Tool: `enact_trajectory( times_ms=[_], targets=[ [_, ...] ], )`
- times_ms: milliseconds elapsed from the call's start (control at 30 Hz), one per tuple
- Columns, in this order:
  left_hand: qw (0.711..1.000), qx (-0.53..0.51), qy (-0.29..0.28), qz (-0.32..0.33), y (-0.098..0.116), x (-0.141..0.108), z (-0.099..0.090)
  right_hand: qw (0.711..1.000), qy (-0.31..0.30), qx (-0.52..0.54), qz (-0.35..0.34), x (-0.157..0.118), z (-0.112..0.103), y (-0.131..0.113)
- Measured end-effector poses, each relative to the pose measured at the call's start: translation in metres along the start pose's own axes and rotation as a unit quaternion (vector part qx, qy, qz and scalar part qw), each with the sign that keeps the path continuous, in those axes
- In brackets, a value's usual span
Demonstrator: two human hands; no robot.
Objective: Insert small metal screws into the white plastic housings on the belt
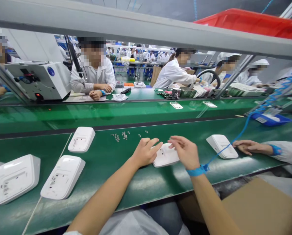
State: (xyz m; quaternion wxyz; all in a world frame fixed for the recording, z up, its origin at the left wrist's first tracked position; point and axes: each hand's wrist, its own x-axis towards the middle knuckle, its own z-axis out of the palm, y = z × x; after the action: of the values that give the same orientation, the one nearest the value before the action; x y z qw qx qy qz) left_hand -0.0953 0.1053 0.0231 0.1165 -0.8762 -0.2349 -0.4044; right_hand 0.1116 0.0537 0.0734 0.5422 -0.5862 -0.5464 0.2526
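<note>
On the green work surface in front of me lies a white plastic housing (166,156). My left hand (146,151) rests on its left side, thumb and fingers apart. Over the housing's right part is my right hand (186,152), its thumb and fingertips pinched together; whatever they hold is too small to make out. A blue wrist strap (197,170) with a coiled cord circles my right wrist. Just beyond my left hand, several tiny clear parts (124,135) are scattered on the surface.
More white housings (63,177) lie at the left, and another (221,146) lies at the right beside a co-worker's hand (252,147). A blue tray (272,119) sits at the back right. Beyond the green conveyor (136,112), people in white coats sit. A grey rail (146,24) crosses overhead.
</note>
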Motion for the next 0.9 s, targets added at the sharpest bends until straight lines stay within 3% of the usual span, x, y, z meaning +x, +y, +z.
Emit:
enact_trajectory(
  times_ms=[67, 100, 200, 267, 333, 667, 900],
  targets=[
    [0.997, -0.003, -0.029, -0.067, -0.002, 0.002, -0.001, 0.994, 0.039, -0.082, -0.057, 0.007, -0.009, 0.004],
    [0.992, -0.009, -0.059, -0.112, -0.003, 0.004, -0.001, 0.988, 0.025, -0.125, -0.09, 0.011, -0.011, 0.005],
    [0.96, -0.048, -0.159, -0.225, -0.007, 0.007, 0.001, 0.942, -0.099, -0.238, -0.216, 0.014, -0.008, 0.011],
    [0.945, -0.075, -0.193, -0.253, -0.008, 0.009, 0.003, 0.899, -0.158, -0.288, -0.29, 0.013, -0.001, 0.015],
    [0.94, -0.094, -0.205, -0.256, -0.009, 0.009, 0.004, 0.875, -0.182, -0.31, -0.325, 0.011, 0.005, 0.02],
    [0.927, -0.129, -0.226, -0.27, -0.009, 0.011, 0.003, 0.852, -0.249, -0.322, -0.33, 0.023, 0.01, 0.02],
    [0.929, -0.132, -0.231, -0.256, -0.01, 0.011, 0.003, 0.87, -0.243, -0.303, -0.304, 0.025, 0.01, 0.021]
  ],
)
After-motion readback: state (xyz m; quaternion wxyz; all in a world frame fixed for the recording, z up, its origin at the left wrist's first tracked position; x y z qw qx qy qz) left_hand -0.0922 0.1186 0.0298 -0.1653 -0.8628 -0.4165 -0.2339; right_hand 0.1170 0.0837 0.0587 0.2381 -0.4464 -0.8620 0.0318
